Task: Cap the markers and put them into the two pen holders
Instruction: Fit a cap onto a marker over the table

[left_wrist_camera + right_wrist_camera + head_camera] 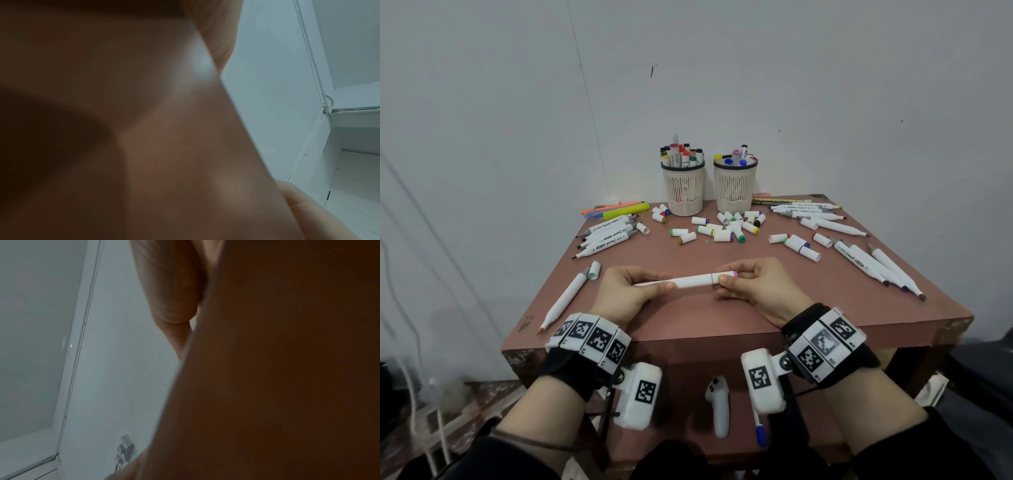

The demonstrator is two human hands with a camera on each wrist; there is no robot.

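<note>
Both wrist views give me only blurred skin and pale wall; the marker never shows there. From the head view, my left hand (627, 295) grips the white marker (688, 280) by its barrel, and my right hand (753, 286) pinches its pink-tipped cap end. Beyond my fingers on the brown table (722, 318) lie loose caps (726, 228), with two pen holders (683, 188) by the wall.
</note>
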